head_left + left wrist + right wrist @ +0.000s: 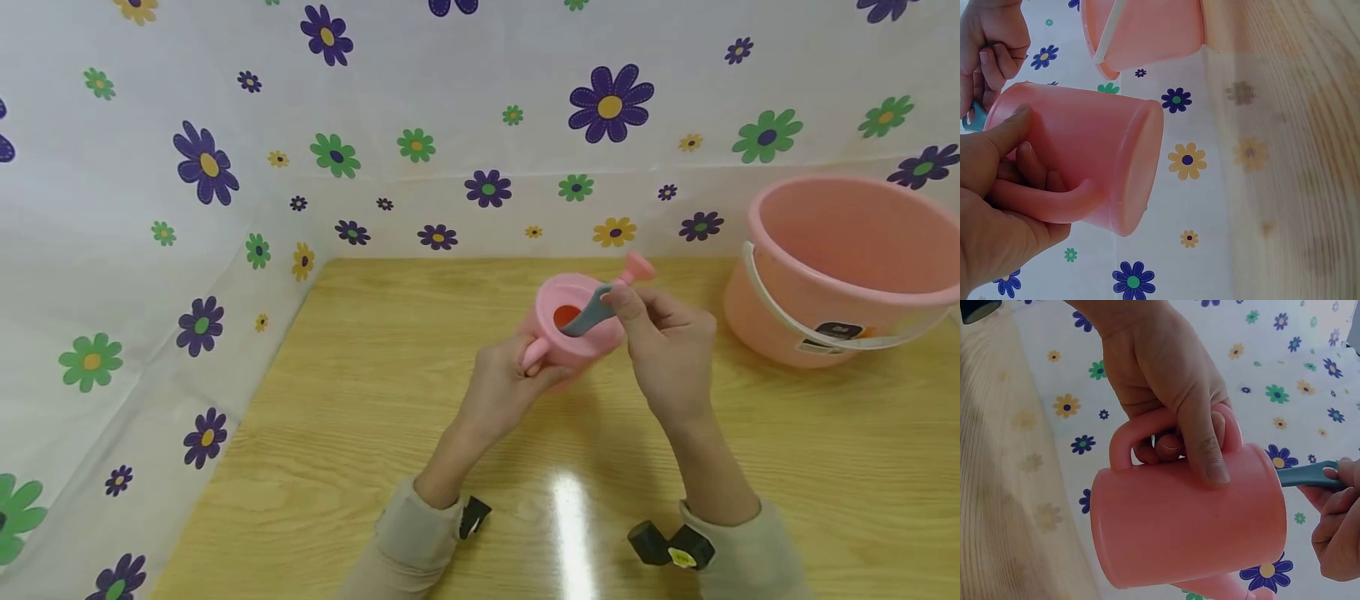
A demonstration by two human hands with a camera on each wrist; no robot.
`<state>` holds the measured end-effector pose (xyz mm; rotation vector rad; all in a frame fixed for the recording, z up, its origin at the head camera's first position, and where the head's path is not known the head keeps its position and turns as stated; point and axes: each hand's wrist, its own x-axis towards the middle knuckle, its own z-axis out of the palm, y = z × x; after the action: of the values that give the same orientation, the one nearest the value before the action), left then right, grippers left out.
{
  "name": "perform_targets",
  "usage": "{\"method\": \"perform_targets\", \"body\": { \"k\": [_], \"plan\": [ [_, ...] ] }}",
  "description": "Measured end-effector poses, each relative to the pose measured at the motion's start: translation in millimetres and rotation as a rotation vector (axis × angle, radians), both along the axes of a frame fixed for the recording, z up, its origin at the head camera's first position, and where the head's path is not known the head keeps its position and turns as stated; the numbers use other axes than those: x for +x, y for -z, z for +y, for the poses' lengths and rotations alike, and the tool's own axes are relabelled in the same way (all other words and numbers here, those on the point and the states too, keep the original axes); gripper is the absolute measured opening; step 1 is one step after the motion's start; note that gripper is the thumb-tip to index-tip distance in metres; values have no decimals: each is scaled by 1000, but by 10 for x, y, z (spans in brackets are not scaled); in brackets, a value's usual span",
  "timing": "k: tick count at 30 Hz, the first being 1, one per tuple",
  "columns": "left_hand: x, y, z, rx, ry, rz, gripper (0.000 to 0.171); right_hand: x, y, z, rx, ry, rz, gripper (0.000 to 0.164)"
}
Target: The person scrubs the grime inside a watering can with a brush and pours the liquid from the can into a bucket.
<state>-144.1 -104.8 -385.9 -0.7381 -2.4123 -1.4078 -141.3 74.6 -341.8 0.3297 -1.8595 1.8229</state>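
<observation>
My left hand (502, 392) grips the handle of a pink watering can (1085, 150), thumb along its side. The can is tilted above the table, with its open top showing in the head view. A blue-grey tool handle (588, 315) slants into that opening; its far end is hidden inside. My right hand (671, 350) pinches the handle's outer end between thumb and fingers. Something red-orange (566, 317) shows within the opening beside it. The can's spout ends in a flared pink rose (637, 267), just beyond the right fingertips.
A large pink bucket (783, 325) with a white handle stands at the right on the wooden table (360, 400). A white flower-patterned sheet (420, 92) rises behind the table and along the left.
</observation>
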Motion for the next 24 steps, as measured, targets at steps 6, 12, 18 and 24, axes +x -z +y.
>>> {"method": "perform_targets", "body": {
  "k": [6, 12, 18, 24],
  "plan": [
    [-7, 4, 22, 13, -13, -4, 22, -22, 39, -41, 46, -43, -7, 13],
    [-19, 12, 24, 0, -14, 7, 22, -20, 55, -48, 68, -30, -56, 16],
    [-21, 11, 23, -9, -8, 13, 21, -19, -24, 37, -50, 69, 85, 18],
    [-8, 6, 18, -8, -19, 4, 20, -16, -34, 59, -92, 80, 65, 19]
  ]
}}
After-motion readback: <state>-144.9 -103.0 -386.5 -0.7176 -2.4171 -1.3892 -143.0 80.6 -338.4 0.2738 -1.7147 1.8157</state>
